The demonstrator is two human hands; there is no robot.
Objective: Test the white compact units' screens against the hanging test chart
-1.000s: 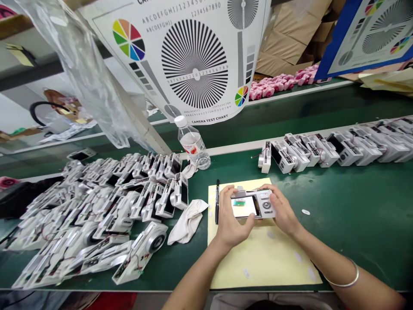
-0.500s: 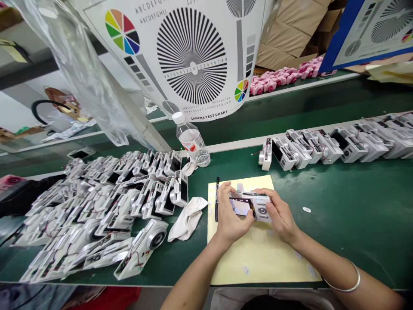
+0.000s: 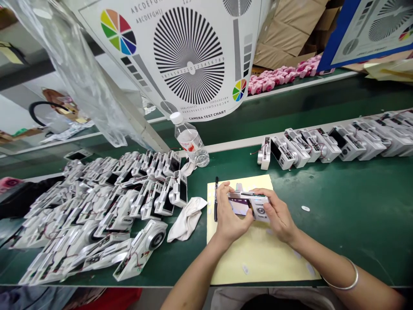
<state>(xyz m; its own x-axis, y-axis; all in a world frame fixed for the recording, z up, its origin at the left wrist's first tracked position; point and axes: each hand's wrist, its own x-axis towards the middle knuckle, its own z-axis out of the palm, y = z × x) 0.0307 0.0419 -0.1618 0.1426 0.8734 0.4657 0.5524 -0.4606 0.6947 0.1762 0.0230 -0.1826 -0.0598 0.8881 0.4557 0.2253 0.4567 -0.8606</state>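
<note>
A white digital camera (image 3: 260,210) is held between both hands over a yellow sheet (image 3: 258,258). Its lit screen faces me, and circuitry shows along its top edge. My left hand (image 3: 229,217) grips the screen end, thumb on the lower edge and fingers at the top and side. My right hand (image 3: 280,214) closes on the button end, with its fingertips along the top. A black pen (image 3: 216,200) lies on the sheet left of my left hand. Beside the sheet is a crumpled white cloth (image 3: 185,221).
Many partly open white cameras (image 3: 106,202) crowd the left of the green bench (image 3: 351,206). A row of cameras (image 3: 322,146) lines the back right. A plastic bottle (image 3: 191,142) stands below a hanging camera test chart (image 3: 190,56). Pink items (image 3: 280,77) sit on the shelf.
The picture on the camera's screen differs, now darker and purplish. The whole view has shifted slightly; both hands keep the same hold.
</note>
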